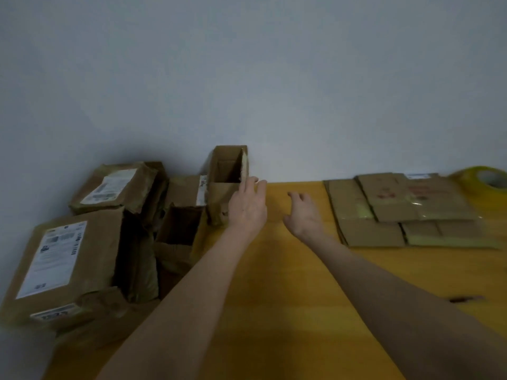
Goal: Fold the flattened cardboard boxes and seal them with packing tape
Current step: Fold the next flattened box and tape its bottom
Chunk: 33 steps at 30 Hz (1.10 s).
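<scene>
A small folded cardboard box (223,185) stands upright against the wall, its open side facing me. My left hand (248,205) lies with straight fingers against the box's right side. My right hand (304,215) hovers just right of it above the yellow table (274,283), fingers loosely spread, holding nothing. A pile of flattened cardboard boxes (406,209) lies at the back right of the table. A roll of yellow packing tape (485,179) sits behind that pile at the far right edge of the view.
Several folded boxes crowd the left: a large one with a white label (65,264), another labelled one (118,187) behind it, and an open one (178,234) between them and the small box. A grey wall (247,78) backs the table. A dark mark (463,299) lies at the table's right.
</scene>
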### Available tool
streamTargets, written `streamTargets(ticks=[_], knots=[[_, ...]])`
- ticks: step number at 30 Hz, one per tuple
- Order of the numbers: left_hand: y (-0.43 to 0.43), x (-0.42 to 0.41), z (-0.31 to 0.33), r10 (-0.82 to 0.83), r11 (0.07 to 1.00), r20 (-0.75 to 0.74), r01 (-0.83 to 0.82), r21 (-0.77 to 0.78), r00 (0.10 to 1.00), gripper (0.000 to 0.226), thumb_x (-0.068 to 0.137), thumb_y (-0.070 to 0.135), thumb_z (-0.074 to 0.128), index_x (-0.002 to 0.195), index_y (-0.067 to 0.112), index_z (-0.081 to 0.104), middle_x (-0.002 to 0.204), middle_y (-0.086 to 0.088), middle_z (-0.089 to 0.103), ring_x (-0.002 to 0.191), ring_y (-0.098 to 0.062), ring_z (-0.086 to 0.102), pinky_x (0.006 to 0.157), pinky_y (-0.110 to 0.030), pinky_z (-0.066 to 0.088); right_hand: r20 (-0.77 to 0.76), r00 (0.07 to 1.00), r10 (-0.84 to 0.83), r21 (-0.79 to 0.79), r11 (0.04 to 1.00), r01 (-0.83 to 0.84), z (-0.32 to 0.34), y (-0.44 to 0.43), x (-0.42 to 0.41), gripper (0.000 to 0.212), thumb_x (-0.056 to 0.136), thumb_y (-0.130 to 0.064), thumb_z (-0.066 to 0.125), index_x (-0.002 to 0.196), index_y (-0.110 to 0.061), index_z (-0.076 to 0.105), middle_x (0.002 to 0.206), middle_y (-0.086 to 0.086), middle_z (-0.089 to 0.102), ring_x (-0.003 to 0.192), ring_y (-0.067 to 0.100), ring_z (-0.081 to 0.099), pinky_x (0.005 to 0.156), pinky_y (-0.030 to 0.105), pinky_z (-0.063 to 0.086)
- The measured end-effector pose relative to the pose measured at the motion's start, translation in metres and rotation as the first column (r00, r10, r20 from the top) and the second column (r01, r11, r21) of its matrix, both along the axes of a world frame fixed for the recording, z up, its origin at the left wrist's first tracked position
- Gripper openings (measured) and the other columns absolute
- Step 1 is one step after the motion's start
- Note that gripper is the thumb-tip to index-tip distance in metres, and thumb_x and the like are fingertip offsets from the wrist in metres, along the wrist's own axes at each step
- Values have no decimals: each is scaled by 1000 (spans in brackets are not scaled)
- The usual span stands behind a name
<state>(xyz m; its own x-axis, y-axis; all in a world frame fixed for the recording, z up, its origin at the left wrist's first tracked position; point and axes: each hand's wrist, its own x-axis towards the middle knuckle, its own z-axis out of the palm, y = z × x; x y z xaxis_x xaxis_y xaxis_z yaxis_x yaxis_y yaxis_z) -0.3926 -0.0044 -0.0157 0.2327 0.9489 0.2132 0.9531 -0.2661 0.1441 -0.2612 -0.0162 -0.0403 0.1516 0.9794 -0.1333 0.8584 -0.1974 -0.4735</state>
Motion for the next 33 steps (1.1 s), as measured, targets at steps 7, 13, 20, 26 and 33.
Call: streamTargets(ticks=[7,13,20,26,33], knots=[[-21,82,-2,-100,993,-58,96,-65,993,53,90,8,48,141,12,34,144,-9,34,130,-25,37,100,-35,39,154,984,-85,34,996,81,40,-45,96,54,94,-16,51,145,-18,32,145,10,30,130,30,32,101,40,38],[-52,187,5,-158,987,-96,153,-57,983,49,89,11,49,136,11,37,139,-11,38,127,-25,39,97,-34,39,167,976,-141,77,989,129,50,-88,192,52,93,-17,53,141,-17,37,145,11,31,131,31,32,103,40,37],[-110,330,7,-141,985,-67,133,-111,988,52,89,15,52,139,13,37,139,-12,37,125,-27,40,95,-38,44,162,980,-120,98,990,105,46,-143,325,54,93,-20,55,143,-19,35,148,9,30,133,29,31,104,38,36],[-130,405,8,-108,989,-48,103,-104,993,53,90,17,55,140,13,37,141,-12,37,126,-26,41,93,-34,45,143,984,-105,77,993,95,43,-153,405,55,93,-17,52,145,-20,34,147,8,31,131,29,32,105,38,36],[-98,449,-19,-57,986,-37,50,-160,998,47,90,17,55,135,14,40,139,-9,39,122,-24,44,88,-34,47,127,990,-58,22,998,56,18,-110,444,54,93,-15,52,144,-20,35,145,8,33,129,29,34,104,39,38]])
